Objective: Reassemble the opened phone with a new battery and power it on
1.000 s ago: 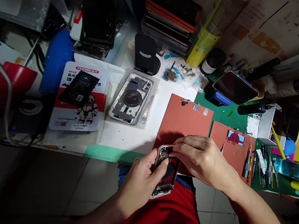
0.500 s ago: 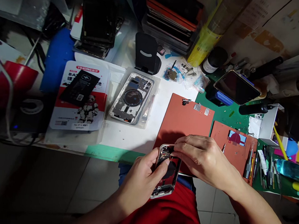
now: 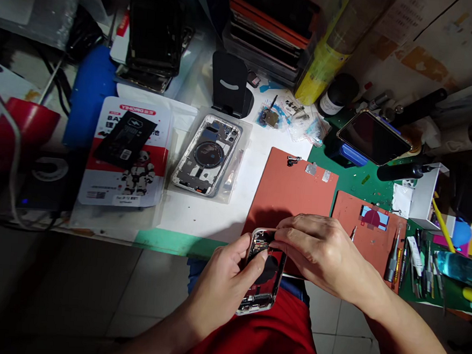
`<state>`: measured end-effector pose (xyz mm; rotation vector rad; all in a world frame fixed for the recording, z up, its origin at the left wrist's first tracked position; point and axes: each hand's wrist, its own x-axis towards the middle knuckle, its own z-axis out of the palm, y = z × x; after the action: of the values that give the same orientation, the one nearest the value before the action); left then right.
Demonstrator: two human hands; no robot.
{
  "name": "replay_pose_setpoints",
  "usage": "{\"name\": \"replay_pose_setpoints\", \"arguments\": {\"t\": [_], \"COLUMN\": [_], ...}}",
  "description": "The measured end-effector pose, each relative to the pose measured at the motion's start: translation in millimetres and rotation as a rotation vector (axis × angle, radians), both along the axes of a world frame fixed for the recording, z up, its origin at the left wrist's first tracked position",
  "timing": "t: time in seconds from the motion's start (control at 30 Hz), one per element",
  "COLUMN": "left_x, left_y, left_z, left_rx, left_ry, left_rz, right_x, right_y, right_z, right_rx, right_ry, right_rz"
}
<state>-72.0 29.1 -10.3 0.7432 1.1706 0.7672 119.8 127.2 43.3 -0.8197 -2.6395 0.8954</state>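
Observation:
An opened phone housing (image 3: 267,284), with parts along its inside and a dark round patch, is tilted in front of my body at the bench edge. My left hand (image 3: 231,274) grips it by the left side, thumb over the inner parts. At the upper right corner of the housing, the fingers of my right hand (image 3: 320,250) are pinched together; whatever lies between their tips is hidden. Beyond my hands lies an orange mat (image 3: 295,186) with a small black part (image 3: 292,160) and two small metal plates (image 3: 311,169) near its far edge.
Left of the mat, another phone back housing (image 3: 207,153) lies on a clear bag. A black battery (image 3: 126,138) rests on its package (image 3: 122,188). At right, screwdrivers and tweezers (image 3: 423,271) sit beside a second orange mat (image 3: 371,240). A phone (image 3: 374,137) stands propped behind.
Almost nothing differs. Both hands stay on the phone housing in the same place, with only a very slight shift of the right fingers.

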Motion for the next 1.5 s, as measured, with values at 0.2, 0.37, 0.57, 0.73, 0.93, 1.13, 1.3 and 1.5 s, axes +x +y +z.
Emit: {"name": "replay_pose_setpoints", "arguments": {"t": [0.2, 0.37, 0.57, 0.73, 0.93, 1.13, 1.3, 1.5], "left_x": [-1, -1, 0, 0, -3, -5, -7, -5], "left_y": [1, 0, 1, 6, 8, 9, 5, 1], "left_z": [2.2, -1.6, -3.2, 0.7, -1.4, 1.9, 1.7, -4.1], "left_rx": [-0.014, 0.000, 0.005, -0.003, -0.044, -0.057, -0.066, -0.038], "left_ry": [0.005, 0.021, 0.030, 0.052, 0.051, -0.070, -0.094, -0.038], "left_rz": [-0.008, -0.012, -0.018, -0.010, 0.008, -0.039, -0.063, -0.034], "right_x": [0, 0, -1, 1, 3, 2, 1, -1], "right_y": [0, 0, 2, 2, 1, -3, -4, -4], "right_z": [1.6, 4.3, 5.4, 2.4, -3.4, -9.4, -10.0, -8.1], "right_rx": [0.009, 0.006, -0.001, -0.049, -0.215, -0.331, -0.323, -0.302], "right_ry": [-0.060, -0.096, -0.113, -0.106, 0.037, 0.078, 0.081, 0.064], "right_rz": [0.006, 0.009, -0.004, -0.023, -0.141, -0.244, -0.251, -0.253]}}
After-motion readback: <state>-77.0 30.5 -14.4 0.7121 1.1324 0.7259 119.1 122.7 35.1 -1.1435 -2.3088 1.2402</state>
